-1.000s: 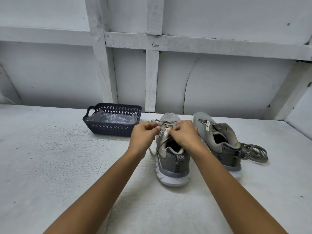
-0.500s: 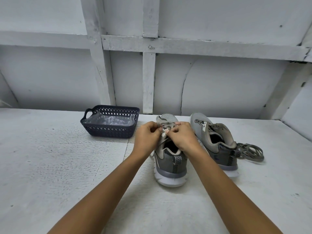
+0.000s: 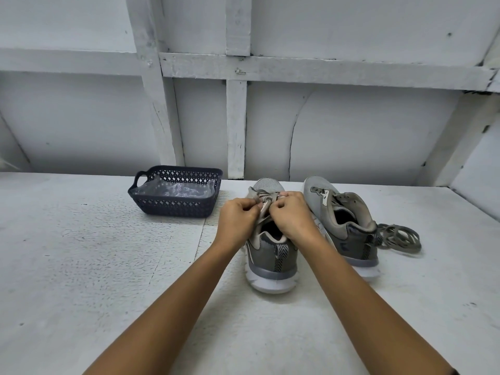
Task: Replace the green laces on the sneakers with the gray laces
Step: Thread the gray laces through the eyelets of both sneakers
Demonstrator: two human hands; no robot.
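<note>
No writing is legible anywhere; both hands, left hand (image 3: 238, 221) and right hand (image 3: 290, 217), have drawn closer together, each grip pinching the lace (image 3: 266, 204) on the near sneaker (image 3: 270, 255) on the bench (image 3: 94, 266).

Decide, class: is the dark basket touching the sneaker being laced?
Apart. The head view shows a strip of bare white table between the basket and the sneaker under both hands.
</note>
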